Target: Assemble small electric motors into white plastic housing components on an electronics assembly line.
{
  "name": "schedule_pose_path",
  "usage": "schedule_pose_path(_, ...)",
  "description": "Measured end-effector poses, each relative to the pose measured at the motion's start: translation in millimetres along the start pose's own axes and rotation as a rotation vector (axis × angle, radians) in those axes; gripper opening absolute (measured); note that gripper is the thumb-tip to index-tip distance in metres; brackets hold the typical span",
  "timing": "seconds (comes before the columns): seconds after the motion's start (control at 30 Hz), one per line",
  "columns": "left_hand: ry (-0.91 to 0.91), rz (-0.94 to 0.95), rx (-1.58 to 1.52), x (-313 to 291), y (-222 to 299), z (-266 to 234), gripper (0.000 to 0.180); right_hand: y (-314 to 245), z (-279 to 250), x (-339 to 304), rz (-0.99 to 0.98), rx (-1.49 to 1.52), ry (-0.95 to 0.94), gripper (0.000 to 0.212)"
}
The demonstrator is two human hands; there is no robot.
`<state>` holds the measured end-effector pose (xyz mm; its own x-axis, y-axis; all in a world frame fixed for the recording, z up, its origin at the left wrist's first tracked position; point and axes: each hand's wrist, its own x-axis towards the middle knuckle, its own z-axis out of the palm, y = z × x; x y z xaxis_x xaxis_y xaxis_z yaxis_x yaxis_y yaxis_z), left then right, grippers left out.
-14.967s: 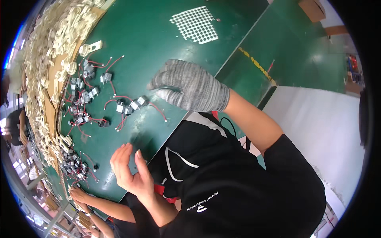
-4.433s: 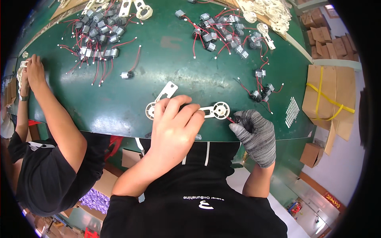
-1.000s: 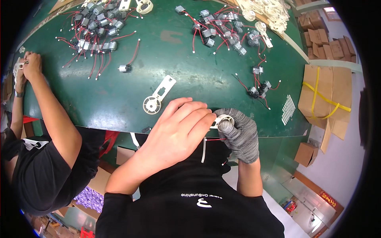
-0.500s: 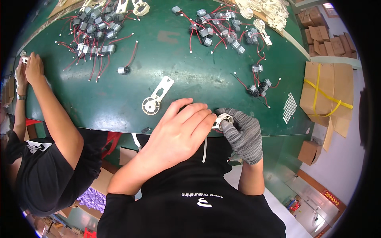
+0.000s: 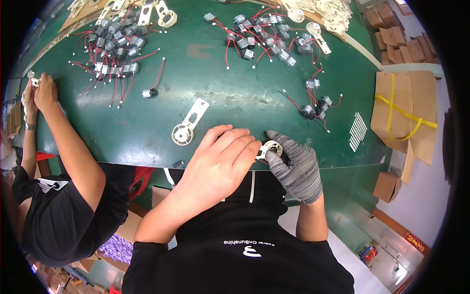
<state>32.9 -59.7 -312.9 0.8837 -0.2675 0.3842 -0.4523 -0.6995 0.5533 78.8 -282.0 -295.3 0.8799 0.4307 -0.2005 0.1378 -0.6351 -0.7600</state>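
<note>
At the table's front edge, both my hands hold a white plastic part with a round ring end (image 5: 272, 145). My bare left hand (image 5: 223, 157) bends over its narrow end and hides most of it. My right hand (image 5: 296, 169), in a grey knit glove, grips the ring between thumb and fingers, with something dark showing inside the ring. To the left of my hands, a similar white plastic part with a spoked round end (image 5: 183, 134) lies flat on the green table (image 5: 235, 95). A small dark piece (image 5: 178, 163) rests near the front edge.
Small motors with red wires form a left pile (image 5: 115, 41) and a right pile (image 5: 269, 36). A lone motor (image 5: 149, 92) and a white perforated piece (image 5: 358, 131) lie apart. White parts (image 5: 330, 14) crowd the far edge. At left, a co-worker's hands (image 5: 45, 90) hold a white part.
The ring turns slightly in my hands and shows more of its face, as my gloved fingers spread a little wider from the thumb. The whole view shifts slightly.
</note>
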Motion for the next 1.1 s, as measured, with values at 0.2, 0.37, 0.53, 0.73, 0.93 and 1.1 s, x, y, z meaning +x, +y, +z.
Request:
schedule_pose_path(0.2, -0.022, 0.020, 0.023, 0.8, 2.7, -3.4, 0.033, 6.8, 7.5, 3.1, -0.062, -0.040, 0.049, 0.039)
schedule_pose_path(0.37, -0.038, 0.041, 0.008, 3.2, 8.8, -6.3, 0.033, 3.2, 4.0, 1.5, -0.067, 0.021, 0.089, 0.035)
schedule_pose_path(0.53, -0.136, 0.015, 0.003, 14.5, 4.6, -24.8, 0.037, 20.7, 2.9, -5.3, -0.080, 0.205, 0.077, 0.042)
schedule_pose_path(0.73, 0.495, -0.145, 0.567, 74.8, -49.8, -80.0, 0.075, 28.7, -2.5, -10.9, 0.107, 0.420, 0.089, 0.038)
schedule_pose_path(0.93, 0.234, -0.078, 0.183, 65.9, -13.0, -59.9, 0.047, 27.1, -3.8, -8.2, 0.096, 0.653, 0.228, 0.049)
schedule_pose_path(1.1, 0.021, -0.102, -0.126, 34.2, 28.9, -17.7, 0.039, 25.2, -3.9, 1.2, 0.120, 0.722, 0.190, 0.043)
